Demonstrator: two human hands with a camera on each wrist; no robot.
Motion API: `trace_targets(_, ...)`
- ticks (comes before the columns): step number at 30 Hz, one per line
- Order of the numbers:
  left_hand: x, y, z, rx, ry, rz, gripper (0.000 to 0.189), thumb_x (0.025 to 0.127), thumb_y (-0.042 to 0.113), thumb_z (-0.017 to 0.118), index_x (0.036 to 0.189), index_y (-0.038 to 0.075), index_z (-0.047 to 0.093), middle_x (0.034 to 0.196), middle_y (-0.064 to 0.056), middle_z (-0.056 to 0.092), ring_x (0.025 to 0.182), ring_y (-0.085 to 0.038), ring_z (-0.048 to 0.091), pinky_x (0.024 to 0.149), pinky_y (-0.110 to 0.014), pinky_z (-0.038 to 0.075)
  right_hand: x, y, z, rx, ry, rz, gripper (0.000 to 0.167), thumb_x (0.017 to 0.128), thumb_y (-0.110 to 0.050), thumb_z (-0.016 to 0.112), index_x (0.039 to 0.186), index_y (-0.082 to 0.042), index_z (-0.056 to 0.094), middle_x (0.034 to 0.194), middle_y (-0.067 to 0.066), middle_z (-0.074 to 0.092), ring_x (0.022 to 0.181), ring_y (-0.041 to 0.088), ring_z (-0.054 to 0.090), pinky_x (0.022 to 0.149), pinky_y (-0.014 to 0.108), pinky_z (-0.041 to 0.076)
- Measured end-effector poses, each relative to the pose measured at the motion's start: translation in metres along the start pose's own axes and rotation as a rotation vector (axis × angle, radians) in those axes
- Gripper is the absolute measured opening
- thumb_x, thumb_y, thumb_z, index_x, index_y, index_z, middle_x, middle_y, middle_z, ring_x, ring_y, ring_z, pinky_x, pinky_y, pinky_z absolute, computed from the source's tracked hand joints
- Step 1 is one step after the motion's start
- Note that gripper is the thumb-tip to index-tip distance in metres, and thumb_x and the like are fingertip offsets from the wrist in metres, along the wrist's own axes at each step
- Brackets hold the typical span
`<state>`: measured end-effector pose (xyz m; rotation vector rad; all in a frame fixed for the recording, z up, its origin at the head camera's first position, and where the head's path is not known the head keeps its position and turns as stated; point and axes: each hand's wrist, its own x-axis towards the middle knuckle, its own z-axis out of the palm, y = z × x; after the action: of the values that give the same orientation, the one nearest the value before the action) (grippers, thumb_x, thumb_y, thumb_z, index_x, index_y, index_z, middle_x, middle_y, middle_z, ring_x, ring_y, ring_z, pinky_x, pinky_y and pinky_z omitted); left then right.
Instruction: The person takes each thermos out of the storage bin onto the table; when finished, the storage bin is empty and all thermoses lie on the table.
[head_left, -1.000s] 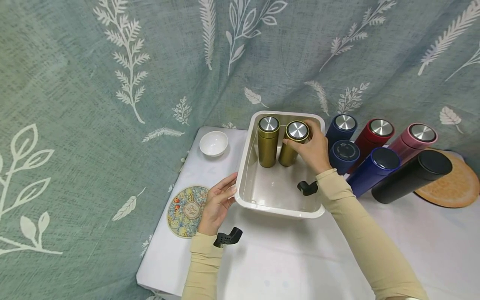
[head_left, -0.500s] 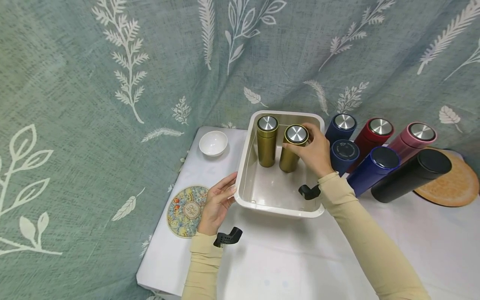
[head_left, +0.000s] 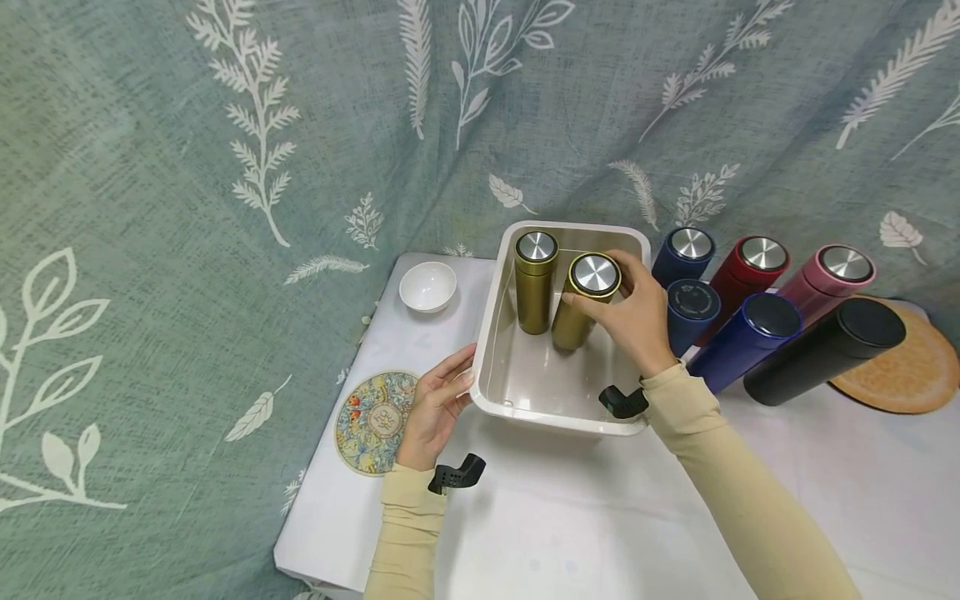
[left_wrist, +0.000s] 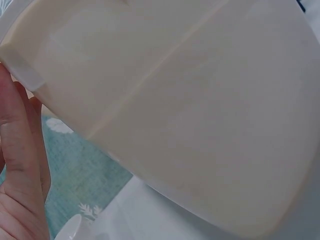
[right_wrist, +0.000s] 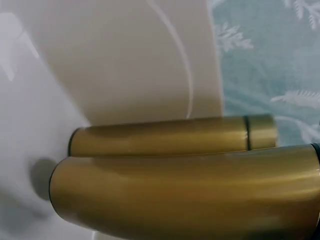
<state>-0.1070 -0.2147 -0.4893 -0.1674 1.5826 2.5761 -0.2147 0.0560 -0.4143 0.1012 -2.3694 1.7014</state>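
A white rectangular basin stands in the middle, its near left corner held at the rim by my left hand. In the left wrist view, fingers reach up to the lip beside the basin's outer wall. Inside the basin, my right hand grips a gold thermos flask just below its silver-topped lid. This flask leans slightly, and a shadow lies beside its base in the right wrist view. A second gold thermos flask stands upright to its left, near the basin's back wall.
Right of the basin stand several flasks: navy, red, pink, blue and black. An orange-slice mat lies beyond. On the left are a white bowl and a patterned round mat. A curtain hangs behind.
My right hand has drawn the gripped gold flask nearer, away from the basin's back wall, and it leans more now. The left hand and the basin have stayed put.
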Motion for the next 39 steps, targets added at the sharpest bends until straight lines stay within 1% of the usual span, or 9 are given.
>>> trace_targets(5,0.001,0.000,0.001,-0.018,0.006,-0.001,0.055,0.096,-0.007,0.051,0.149,-0.011,0.037,0.123,0.003,0.069,0.102,-0.007,0.069,0.075,-0.016,0.058,-0.011,-0.015,-0.006,0.096,0.038,-0.037,0.067,0.067,-0.018,0.094,0.127,-0.013,0.064,0.119,0.007,0.071,0.110,0.003,0.064,0.100,0.018,0.051)
trace_targets(7,0.001,0.000,0.001,-0.021,0.005,0.001,0.055,0.096,-0.007,0.051,0.149,-0.011,0.037,0.123,0.002,0.069,0.102,-0.007,0.069,0.075,-0.016,0.058,-0.015,-0.022,-0.009,0.133,0.057,-0.066,0.067,0.067,-0.015,0.094,0.127,-0.015,0.065,0.118,0.006,0.071,0.108,0.003,0.064,0.097,0.016,0.051)
trace_targets(11,0.001,-0.001,0.000,-0.021,0.000,0.002,0.055,0.096,-0.006,0.052,0.149,-0.011,0.037,0.123,0.003,0.069,0.104,-0.008,0.069,0.076,-0.017,0.058,-0.024,-0.038,-0.017,0.194,0.101,-0.148,0.067,0.066,-0.009,0.093,0.127,-0.015,0.065,0.115,0.001,0.071,0.104,0.006,0.066,0.091,0.015,0.052)
trace_targets(15,0.002,-0.002,-0.001,-0.019,-0.006,0.001,0.056,0.096,-0.005,0.053,0.149,-0.010,0.037,0.124,0.003,0.068,0.106,-0.009,0.069,0.077,-0.018,0.058,-0.032,-0.053,-0.027,0.258,0.149,-0.246,0.071,0.063,0.001,0.092,0.128,-0.009,0.065,0.111,-0.005,0.070,0.099,0.009,0.067,0.086,0.015,0.054)
trace_targets(20,0.001,-0.001,0.000,-0.024,-0.002,0.000,0.056,0.095,-0.005,0.054,0.148,-0.011,0.037,0.124,0.001,0.068,0.107,-0.009,0.068,0.079,-0.017,0.058,-0.044,-0.072,-0.042,0.350,0.197,-0.328,0.073,0.058,0.013,0.089,0.126,0.000,0.065,0.110,0.000,0.071,0.098,0.014,0.068,0.084,0.017,0.055)
trace_targets(24,0.001,-0.001,0.001,-0.022,-0.003,-0.001,0.056,0.096,-0.005,0.054,0.149,-0.011,0.038,0.125,0.001,0.068,0.107,-0.008,0.068,0.078,-0.017,0.058,-0.055,-0.084,-0.056,0.474,0.237,-0.349,0.074,0.056,0.021,0.084,0.125,0.004,0.065,0.114,0.008,0.070,0.101,0.019,0.067,0.087,0.020,0.056)
trace_targets(30,0.002,-0.004,0.000,-0.026,-0.005,0.007,0.054,0.095,-0.005,0.055,0.148,-0.009,0.041,0.124,0.001,0.069,0.107,-0.011,0.069,0.078,-0.018,0.059,-0.069,-0.094,-0.076,0.642,0.285,-0.399,0.073,0.051,0.031,0.077,0.120,0.013,0.063,0.113,0.016,0.070,0.105,0.025,0.067,0.089,0.024,0.058)
trace_targets(34,0.002,-0.004,0.000,-0.022,-0.004,0.009,0.055,0.095,-0.006,0.054,0.148,-0.011,0.038,0.124,0.001,0.069,0.106,-0.010,0.069,0.077,-0.018,0.058,-0.079,-0.096,-0.091,0.700,0.311,-0.408,0.073,0.050,0.034,0.075,0.120,0.018,0.060,0.115,0.021,0.068,0.107,0.029,0.066,0.090,0.026,0.058)
trace_targets(39,0.002,-0.003,0.001,-0.034,-0.004,0.010,0.055,0.096,-0.006,0.053,0.149,-0.011,0.037,0.124,0.001,0.069,0.105,-0.009,0.069,0.076,-0.017,0.058,-0.089,-0.094,-0.105,0.759,0.359,-0.389,0.074,0.051,0.038,0.070,0.122,0.023,0.056,0.116,0.025,0.066,0.108,0.032,0.065,0.089,0.028,0.058)
